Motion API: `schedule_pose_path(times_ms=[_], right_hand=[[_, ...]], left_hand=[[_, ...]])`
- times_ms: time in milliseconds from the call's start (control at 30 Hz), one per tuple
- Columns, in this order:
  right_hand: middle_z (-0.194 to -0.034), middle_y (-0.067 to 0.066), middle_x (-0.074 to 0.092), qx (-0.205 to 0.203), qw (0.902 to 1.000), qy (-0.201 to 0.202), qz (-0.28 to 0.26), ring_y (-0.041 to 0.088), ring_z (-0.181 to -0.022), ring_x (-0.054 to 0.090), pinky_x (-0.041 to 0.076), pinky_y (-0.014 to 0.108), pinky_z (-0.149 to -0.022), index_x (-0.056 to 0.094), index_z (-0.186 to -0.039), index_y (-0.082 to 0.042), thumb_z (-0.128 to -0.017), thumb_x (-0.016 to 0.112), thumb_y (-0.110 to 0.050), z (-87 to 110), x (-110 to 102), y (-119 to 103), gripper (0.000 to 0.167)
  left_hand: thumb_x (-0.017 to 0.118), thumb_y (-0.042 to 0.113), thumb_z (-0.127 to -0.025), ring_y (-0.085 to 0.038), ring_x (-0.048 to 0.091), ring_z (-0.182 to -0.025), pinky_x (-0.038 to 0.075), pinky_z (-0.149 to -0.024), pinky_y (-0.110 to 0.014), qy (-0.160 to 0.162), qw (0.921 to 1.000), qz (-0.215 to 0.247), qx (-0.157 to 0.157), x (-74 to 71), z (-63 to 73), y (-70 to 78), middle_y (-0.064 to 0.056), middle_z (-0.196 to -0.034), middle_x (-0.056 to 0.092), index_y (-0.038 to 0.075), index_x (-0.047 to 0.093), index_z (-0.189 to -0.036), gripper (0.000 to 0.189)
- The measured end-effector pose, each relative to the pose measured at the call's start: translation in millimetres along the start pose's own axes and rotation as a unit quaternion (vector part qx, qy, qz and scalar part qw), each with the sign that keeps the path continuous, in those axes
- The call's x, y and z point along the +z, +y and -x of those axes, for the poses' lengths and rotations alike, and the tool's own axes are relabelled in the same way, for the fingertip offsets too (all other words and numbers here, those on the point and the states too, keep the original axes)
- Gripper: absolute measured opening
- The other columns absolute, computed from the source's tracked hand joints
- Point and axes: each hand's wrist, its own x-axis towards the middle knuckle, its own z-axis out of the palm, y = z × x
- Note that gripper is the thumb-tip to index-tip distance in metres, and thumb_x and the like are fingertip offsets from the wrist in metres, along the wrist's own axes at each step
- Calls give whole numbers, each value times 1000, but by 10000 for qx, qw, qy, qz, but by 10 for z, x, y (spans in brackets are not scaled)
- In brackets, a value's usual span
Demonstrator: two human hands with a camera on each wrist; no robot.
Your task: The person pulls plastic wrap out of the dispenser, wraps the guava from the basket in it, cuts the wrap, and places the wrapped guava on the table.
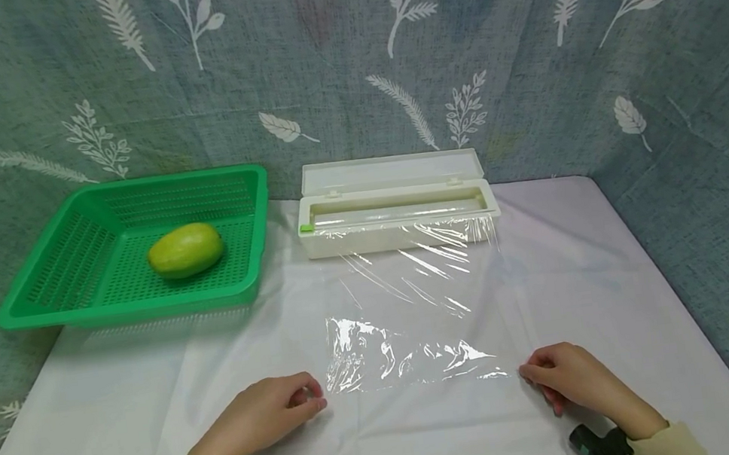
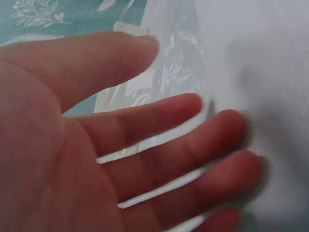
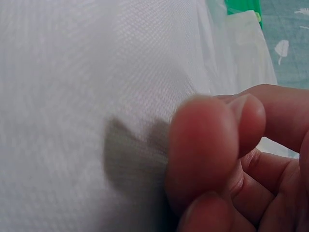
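Observation:
A sheet of clear plastic wrap (image 1: 413, 347) runs out over the front of a white wrap dispenser (image 1: 400, 237) and spreads toward me above the white cloth. Beside the sheet's near left corner is my left hand (image 1: 271, 413). In the left wrist view, its thumb (image 2: 130, 50) stands apart from the loosely bent fingers (image 2: 159, 113), with nothing between them. At the near right corner, my right hand (image 1: 574, 376) pinches the wrap's edge between thumb and forefinger. Its curled fingers (image 3: 203, 145) hide the pinched edge in the right wrist view.
The dispenser's lid (image 1: 392, 171) stands raised at the back, with a green slider (image 1: 306, 228) at the left end. Left of it, a green basket (image 1: 163, 311) holds a green-yellow papaya-like fruit (image 1: 185, 251). Patterned fabric (image 1: 330, 57) hangs behind the cloth-covered table (image 1: 578, 247).

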Motion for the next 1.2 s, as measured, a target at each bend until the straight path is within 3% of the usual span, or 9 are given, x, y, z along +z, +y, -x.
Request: schedule_pose_path(times_ms=[333,500,667,900,1200], right_hand=[[-49,1,51,-13,10000,-34,-23,18,-40,51,35,26,-41,59,-73,-12,-84,58,-37,-10,3,19,28],[-49,1,51,-11,10000,-53,-29,18,-40,51,34,26,-40,59,-74,-12,-84,58,-38,-8,0,14,28],[-48,1,50,-24,10000,-34,21,18,-39,51,35,27,-41,59,-74,-13,-84,58,-38,-8,0,16,27],[-46,1,49,-32,9999,44,100,18,-39,51,35,28,-44,59,-74,-13,-84,58,-39,-18,-2,31,27],[-46,1,48,15,9999,95,93,19,-39,50,34,28,-42,59,-75,-14,-83,59,-39,-16,21,40,26]], left_hand=[[56,34,-87,3,46,-66,40,-61,-21,1011,9945,-101,249,-111,-24,2,20,-70,50,29,61,-96,11],[56,30,-87,3,47,-69,40,-63,-22,1156,9927,-107,327,-180,-28,-31,21,-72,50,29,61,-95,10],[53,37,-89,1,48,-71,42,-65,-23,1282,9908,-143,409,-306,-25,-69,21,-76,52,29,61,-96,14],[47,44,-89,-4,52,-74,45,-65,-26,1377,9903,84,185,-622,48,-86,17,-86,57,31,58,-101,21],[43,45,-91,-10,51,-84,44,-70,-32,1827,9828,218,-181,-902,143,-185,11,-99,54,28,56,-106,26]])
